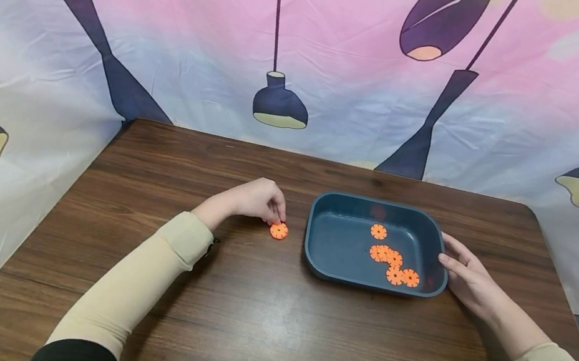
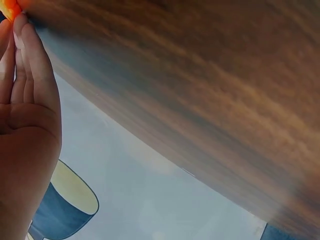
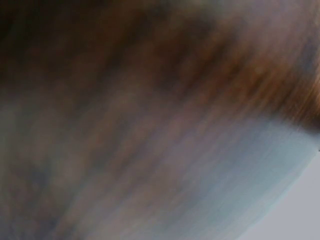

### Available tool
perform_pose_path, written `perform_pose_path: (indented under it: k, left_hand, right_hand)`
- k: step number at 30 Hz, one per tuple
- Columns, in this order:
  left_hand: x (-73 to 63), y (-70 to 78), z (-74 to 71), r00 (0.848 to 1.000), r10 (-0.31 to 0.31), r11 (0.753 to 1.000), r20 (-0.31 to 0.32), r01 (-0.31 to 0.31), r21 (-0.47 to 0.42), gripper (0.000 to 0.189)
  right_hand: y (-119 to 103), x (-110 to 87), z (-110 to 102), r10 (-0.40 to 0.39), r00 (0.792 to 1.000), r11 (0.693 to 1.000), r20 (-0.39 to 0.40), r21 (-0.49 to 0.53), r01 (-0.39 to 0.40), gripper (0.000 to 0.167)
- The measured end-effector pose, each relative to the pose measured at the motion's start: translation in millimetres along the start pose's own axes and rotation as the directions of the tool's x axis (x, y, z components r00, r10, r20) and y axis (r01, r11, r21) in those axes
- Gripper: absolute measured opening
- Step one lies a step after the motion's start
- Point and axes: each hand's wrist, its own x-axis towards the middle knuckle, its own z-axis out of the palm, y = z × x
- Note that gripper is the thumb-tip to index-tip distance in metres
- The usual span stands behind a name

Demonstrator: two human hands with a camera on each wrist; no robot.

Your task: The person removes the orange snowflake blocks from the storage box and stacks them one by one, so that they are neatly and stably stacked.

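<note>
My left hand is left of the blue tray, low over the table. Its fingertips pinch a small orange notched disc that looks like a flower with a hole in the middle. In the left wrist view, this hand shows its palm side, and the orange disc is cut off at the corner. At the tray's right end, my right hand holds the wall, thumb at the rim and the other fingers outside. Inside the tray lie several orange discs, mostly toward its right half, some overlapping. The right wrist view is blurred.
The tray stands on a dark brown wooden table with rounded far corners. Behind the table hangs a pink and blue cloth printed with dark lamps. It also runs down the left and right sides.
</note>
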Motion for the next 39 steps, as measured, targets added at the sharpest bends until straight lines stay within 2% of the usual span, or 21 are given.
perform_pose_path:
  k: [9,16,24,30,39]
  left_hand:
    - [-3.3,3.7,-5.0,0.999,0.048,0.999,-0.025,-0.047,0.018,0.011]
    - [2.8,9.6,-13.0,0.994,0.087,0.996,-0.059,-0.086,0.023,0.012]
    - [11.9,28.9,-23.9,0.987,0.129,0.99,-0.097,-0.123,0.064,0.014]
    - [22.8,44.6,-23.6,0.972,0.19,0.98,-0.14,-0.179,0.089,0.013]
    - [45.9,63.4,-10.9,0.946,0.273,0.96,-0.175,-0.257,0.111,0.013]
  right_hand:
    - [0.6,0.1,0.2,-0.006,1.0,1.0,-0.001,0.007,0.006,0.042]
    - [0.3,0.0,0.2,-0.004,1.0,1.0,0.002,0.012,0.004,0.042]
    - [-0.2,0.6,-0.5,0.006,1.0,1.0,0.002,0.015,-0.006,0.041]
    - [-1.2,1.1,-0.7,0.003,1.0,1.0,0.008,0.025,-0.003,0.042]
    - [-1.5,1.3,0.4,-0.002,1.0,1.0,0.009,0.024,0.002,0.042]
